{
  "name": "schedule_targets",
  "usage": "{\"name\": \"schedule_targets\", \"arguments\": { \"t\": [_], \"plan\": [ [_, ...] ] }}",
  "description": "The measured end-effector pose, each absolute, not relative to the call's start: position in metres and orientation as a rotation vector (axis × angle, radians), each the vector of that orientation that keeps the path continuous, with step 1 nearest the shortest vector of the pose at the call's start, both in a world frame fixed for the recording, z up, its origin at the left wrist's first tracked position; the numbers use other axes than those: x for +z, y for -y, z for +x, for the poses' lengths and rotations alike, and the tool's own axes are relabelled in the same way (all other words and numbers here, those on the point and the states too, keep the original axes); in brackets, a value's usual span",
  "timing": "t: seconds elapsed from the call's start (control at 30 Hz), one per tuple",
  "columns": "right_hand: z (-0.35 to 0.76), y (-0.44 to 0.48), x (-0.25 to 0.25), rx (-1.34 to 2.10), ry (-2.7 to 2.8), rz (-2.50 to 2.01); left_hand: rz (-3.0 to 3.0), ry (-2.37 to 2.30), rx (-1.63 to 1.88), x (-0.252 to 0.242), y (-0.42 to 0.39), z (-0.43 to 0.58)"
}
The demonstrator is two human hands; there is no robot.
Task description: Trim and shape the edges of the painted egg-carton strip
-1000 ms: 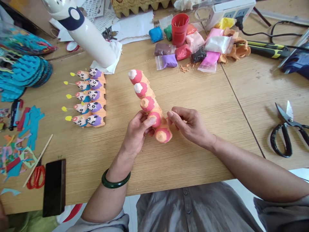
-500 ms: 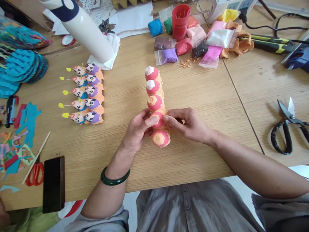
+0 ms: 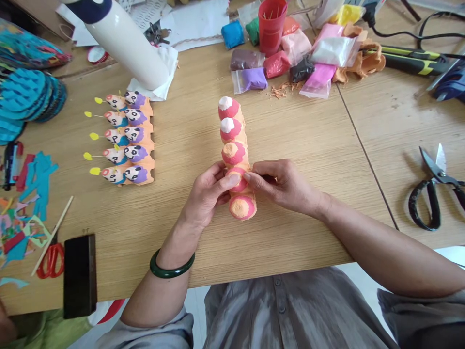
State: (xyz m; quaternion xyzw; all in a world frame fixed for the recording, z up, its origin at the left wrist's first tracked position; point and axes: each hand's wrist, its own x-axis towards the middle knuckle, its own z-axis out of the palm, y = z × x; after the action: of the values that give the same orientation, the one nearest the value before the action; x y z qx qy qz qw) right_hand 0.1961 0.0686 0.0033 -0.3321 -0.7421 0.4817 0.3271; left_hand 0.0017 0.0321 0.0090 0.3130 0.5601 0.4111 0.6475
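Between my hands is an egg-carton strip (image 3: 231,152), orange, with a row of bumps ringed in pink clay. White clay caps the two far bumps; the nearer ones show bare orange tops. My left hand (image 3: 205,194) grips the strip from the left, thumb on the second-nearest bump and fingers partly hidden beneath. From the right, my right hand (image 3: 285,186) pinches the same bump's pink edge with thumb and bent fingers. To the left stands a finished-looking carton piece (image 3: 147,138) with painted animal faces, purple and blue clay, and yellow-tipped sticks.
Bags of coloured clay (image 3: 254,80) surround a red cup (image 3: 271,29) at the back. Black-handled scissors (image 3: 430,198) lie at right. A white bottle (image 3: 127,46), a phone (image 3: 80,276), red-handled scissors (image 3: 51,261) and paper scraps (image 3: 39,184) are at left. Part of another person shows at lower left.
The view has shifted slightly, so the table items sit a little differently in the picture. My hands keep their hold on the strip, with only a slight movement of the right fingers.
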Motion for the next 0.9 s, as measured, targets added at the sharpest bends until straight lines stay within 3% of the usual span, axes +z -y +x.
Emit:
{"name": "schedule_targets", "arguments": {
  "t": [0.9],
  "plan": [
    [0.197, -0.071, 0.01, 1.637, 1.792, -0.993, 0.74, -1.236, 0.889, 0.018, -0.034, 0.002]
  ]
}}
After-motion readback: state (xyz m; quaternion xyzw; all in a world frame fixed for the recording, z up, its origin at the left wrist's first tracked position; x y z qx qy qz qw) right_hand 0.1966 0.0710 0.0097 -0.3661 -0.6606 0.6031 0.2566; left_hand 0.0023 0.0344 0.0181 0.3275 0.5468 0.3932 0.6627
